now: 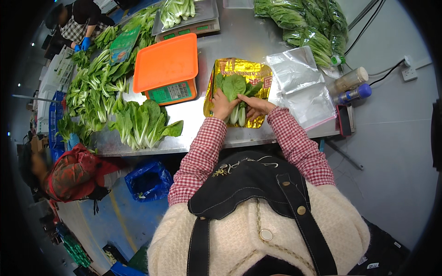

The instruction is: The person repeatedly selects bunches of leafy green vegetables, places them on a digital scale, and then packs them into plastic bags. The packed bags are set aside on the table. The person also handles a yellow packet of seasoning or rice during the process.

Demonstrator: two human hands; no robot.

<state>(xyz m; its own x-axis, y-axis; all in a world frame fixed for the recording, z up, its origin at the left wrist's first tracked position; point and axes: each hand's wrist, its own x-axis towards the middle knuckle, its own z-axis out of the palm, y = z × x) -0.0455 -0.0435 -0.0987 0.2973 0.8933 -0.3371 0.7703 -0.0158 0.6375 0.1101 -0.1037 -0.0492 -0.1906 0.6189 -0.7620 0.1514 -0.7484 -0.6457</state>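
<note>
A small bunch of leafy greens (234, 87) with pale stalks lies over a shiny gold printed bag (264, 74) on the metal table. From the left side, my left hand (222, 105) grips the bunch, its fingers along the leaves. My right hand (257, 105) holds the other side, with the thumb on the leaves and the fingers curled by the stalks. Both hands are close together above the bag. Clear plastic bags (298, 82) lie flat beside it on the right.
An orange scale (165, 65) stands left of the gold bag, with loose greens (141, 124) in front and a large heap (93, 82) beyond. Bagged greens (307, 27) lie at back right. Two bottles (355, 93) rest at the right edge. Two people (76, 172) work at left.
</note>
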